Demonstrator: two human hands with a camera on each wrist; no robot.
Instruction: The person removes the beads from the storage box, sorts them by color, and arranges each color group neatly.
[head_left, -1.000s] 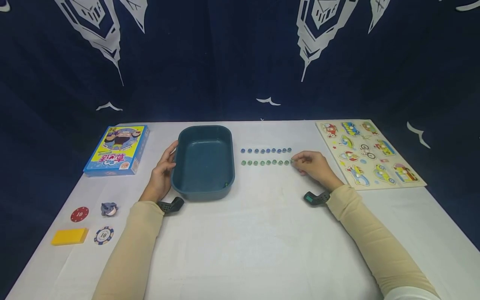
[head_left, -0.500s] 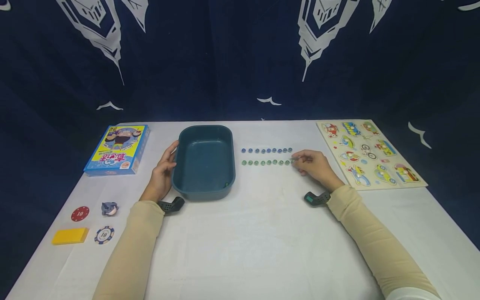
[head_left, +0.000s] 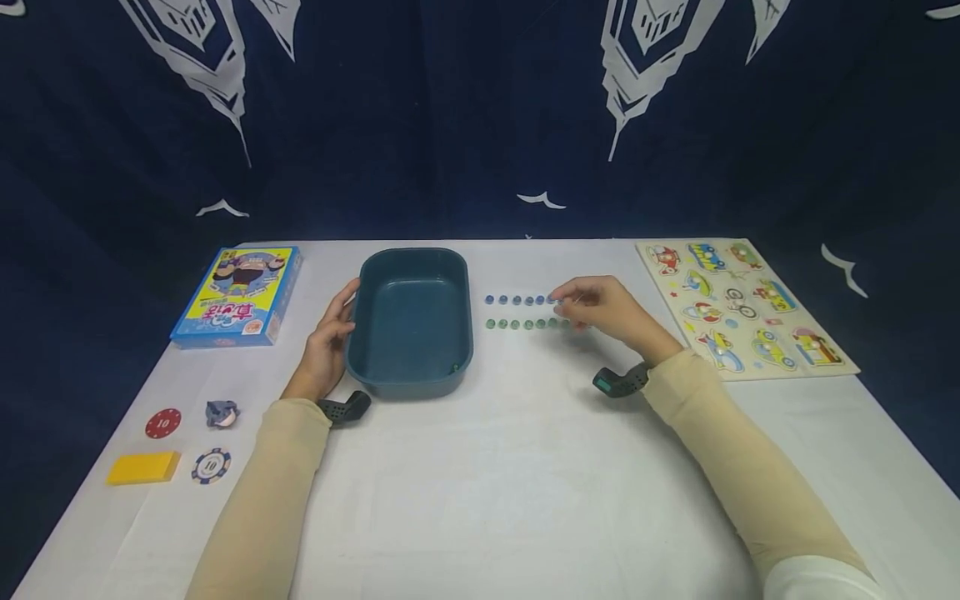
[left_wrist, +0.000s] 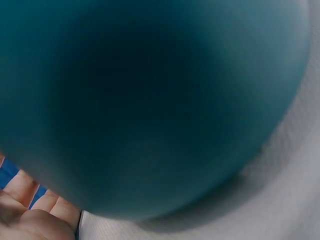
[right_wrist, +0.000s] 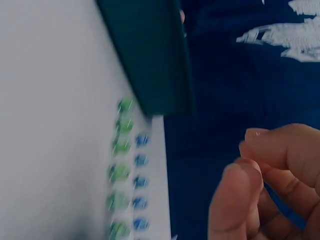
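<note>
A dark teal plastic bin (head_left: 408, 333) stands on the white table, with a small green marble (head_left: 454, 367) in its near right corner. My left hand (head_left: 322, 350) rests along the bin's left outer wall, fingers extended and not hooked over the rim. To the bin's right lie a row of blue glass marbles (head_left: 503, 300) and, nearer me, a row of green glass marbles (head_left: 515, 325). Over the right ends of both rows hovers my right hand (head_left: 603, 312), hiding some marbles. In the right wrist view its thumb (right_wrist: 235, 195) and index finger are bent loosely with nothing visible between them.
Back left is a blue and yellow box (head_left: 236, 296); a picture puzzle board (head_left: 738, 308) lies at the right. Near the left edge are a red chip (head_left: 162, 423), a shark figure (head_left: 222, 414), a yellow block (head_left: 143, 468) and a blue-white chip (head_left: 211, 466).
My right hand has left the right end of the green row, rising and moving left over the rows. My left hand and the bin stay put; the head view has shifted slightly.
</note>
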